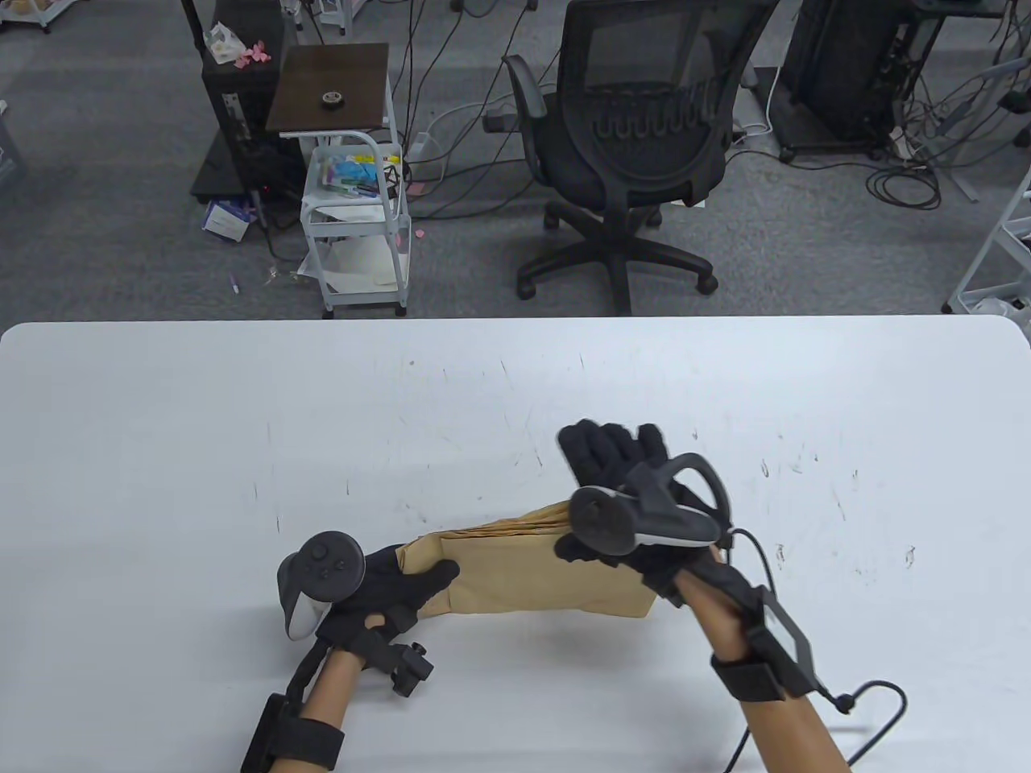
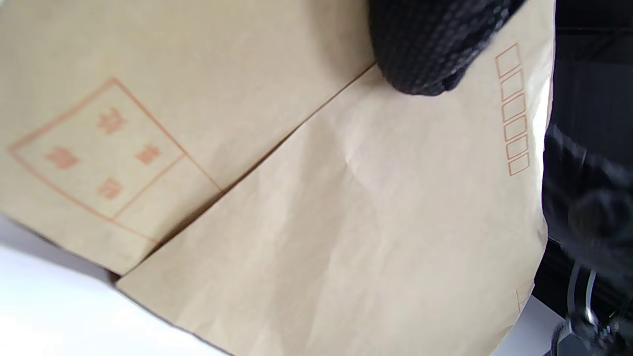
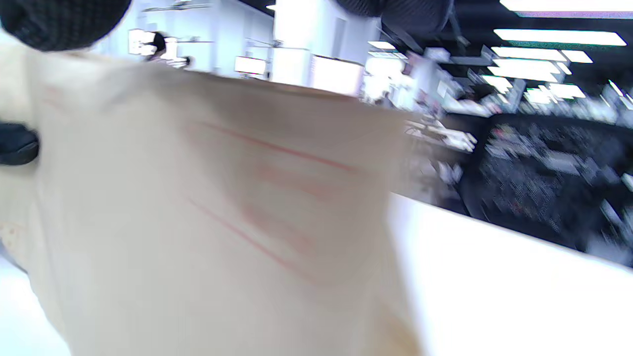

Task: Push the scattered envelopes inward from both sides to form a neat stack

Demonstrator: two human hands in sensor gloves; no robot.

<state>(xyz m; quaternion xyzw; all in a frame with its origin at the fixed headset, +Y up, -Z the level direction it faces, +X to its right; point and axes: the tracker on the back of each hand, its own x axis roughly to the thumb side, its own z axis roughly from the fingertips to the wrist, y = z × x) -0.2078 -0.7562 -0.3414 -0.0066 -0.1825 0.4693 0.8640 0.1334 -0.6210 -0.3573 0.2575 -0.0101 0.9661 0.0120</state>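
The table point(image 1: 242, 419) carried the envelopes point(image 1: 523, 572) near its 6 o'clock edge, long axis running 9 to 3 o'clock. The left hand point(image 1: 387, 588) gripped their 9 o'clock end. The right hand point(image 1: 620, 483), fingers spread, touched their 3 o'clock end.

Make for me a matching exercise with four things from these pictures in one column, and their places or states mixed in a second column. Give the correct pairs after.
Things:
1. left hand
2. right hand
3. envelopes
4. office chair

Places or states:
a. on the floor beyond the table
b. brown, gathered between both hands
c. at the stack's left end, thumb on top
d. at the stack's right end

Pairs: 1-c, 2-d, 3-b, 4-a
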